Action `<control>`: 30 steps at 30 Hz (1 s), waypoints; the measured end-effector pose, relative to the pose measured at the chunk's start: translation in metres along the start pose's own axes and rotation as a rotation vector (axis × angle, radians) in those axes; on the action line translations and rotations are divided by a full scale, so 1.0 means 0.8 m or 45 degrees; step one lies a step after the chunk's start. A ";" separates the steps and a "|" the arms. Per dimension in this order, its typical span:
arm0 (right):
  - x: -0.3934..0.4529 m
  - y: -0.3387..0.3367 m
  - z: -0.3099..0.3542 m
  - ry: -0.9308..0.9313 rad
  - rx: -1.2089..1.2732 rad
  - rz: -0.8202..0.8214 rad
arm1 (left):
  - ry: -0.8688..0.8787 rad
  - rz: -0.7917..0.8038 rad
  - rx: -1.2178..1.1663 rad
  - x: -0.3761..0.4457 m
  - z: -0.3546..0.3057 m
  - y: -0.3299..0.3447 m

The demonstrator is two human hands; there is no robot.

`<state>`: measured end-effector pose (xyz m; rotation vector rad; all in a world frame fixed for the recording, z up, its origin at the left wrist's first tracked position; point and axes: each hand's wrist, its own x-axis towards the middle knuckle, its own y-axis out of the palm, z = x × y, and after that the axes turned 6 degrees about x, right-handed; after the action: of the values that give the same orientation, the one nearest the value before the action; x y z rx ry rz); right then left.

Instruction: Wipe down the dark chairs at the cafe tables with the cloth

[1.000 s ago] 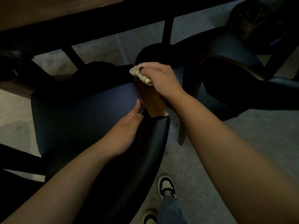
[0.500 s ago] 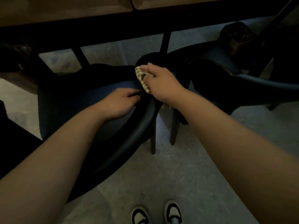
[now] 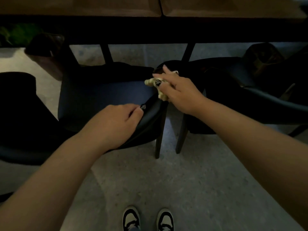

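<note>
Right now the cloth [image 3: 159, 90] is a small pale bunch, bumpy like a soft mop, sitting on the top edge of the dark chair [image 3: 100, 99], at the right end of its curved back. Most of the cloth is hidden under the right hand [image 3: 176, 90]. That hand presses down on it with the fingers spread and the thumb tucked over the pale bumps, so it is holding the cloth against the chair.

The left hand [image 3: 116, 120] grips the rim of the same chair back a little nearer to the person, fingers curled over the smooth dark edge.

I think a few things could go wrong. The cloth is balled up, so only a small bit touches the chair, and parts of the back may get missed. It could slip out from under the fingers and drop down the gap to the floor [image 3: 183, 180]. The room is very dim too, so dirt on such dark seats would be hard to spot.

The chair looks smooth and a bit shiny, with a dark blue seat and thin dark legs. A second dark chair [image 3: 241, 90] stands just beside it on the right, their legs close together. Both are pushed up to a long table [image 3: 150, 29] with a brown top. Black and white shoes [image 3: 148, 219] show at the bottom.
</note>
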<state>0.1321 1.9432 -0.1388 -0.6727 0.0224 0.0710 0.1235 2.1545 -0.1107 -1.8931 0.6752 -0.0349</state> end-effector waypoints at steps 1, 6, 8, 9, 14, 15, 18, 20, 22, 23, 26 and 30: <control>0.004 0.003 -0.001 0.007 -0.005 0.016 | -0.021 -0.027 -0.003 -0.005 0.001 0.000; -0.002 0.026 0.014 -0.128 -0.007 -0.226 | -0.044 -0.206 0.105 0.002 -0.003 0.008; -0.020 0.035 0.020 -0.300 -0.078 -0.277 | -0.062 -0.297 0.116 0.000 -0.003 0.008; -0.025 0.034 0.021 -0.380 -0.118 -0.252 | -0.071 -0.350 0.128 -0.003 -0.002 0.009; 0.003 -0.004 0.006 -0.440 -0.313 0.141 | -0.071 -0.534 0.166 -0.009 -0.004 0.013; 0.009 -0.005 0.004 -0.453 -0.318 0.137 | -0.075 -0.563 0.182 -0.010 -0.004 0.013; 0.013 0.011 0.002 -0.480 -0.249 -0.017 | -0.088 -0.641 0.231 -0.014 -0.005 0.014; 0.007 0.018 0.005 -0.471 -0.229 -0.116 | -0.090 -0.674 0.255 -0.015 -0.005 0.014; 0.002 0.021 0.006 -0.471 -0.190 -0.213 | -0.077 -0.708 0.284 -0.016 -0.004 0.015; 0.001 0.023 0.007 -0.458 -0.152 -0.248 | -0.072 -0.729 0.294 -0.016 -0.004 0.015; -0.009 0.034 0.013 -0.384 -0.052 -0.295 | -0.076 -0.757 0.294 -0.017 -0.006 0.015; -0.020 0.039 0.028 -0.373 -0.020 -0.372 | -0.072 -0.781 0.216 -0.015 -0.005 0.013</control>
<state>0.1138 1.9803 -0.1399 -0.6702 -0.3581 -0.1123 0.1079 2.1540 -0.1150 -1.8619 0.0312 -0.4145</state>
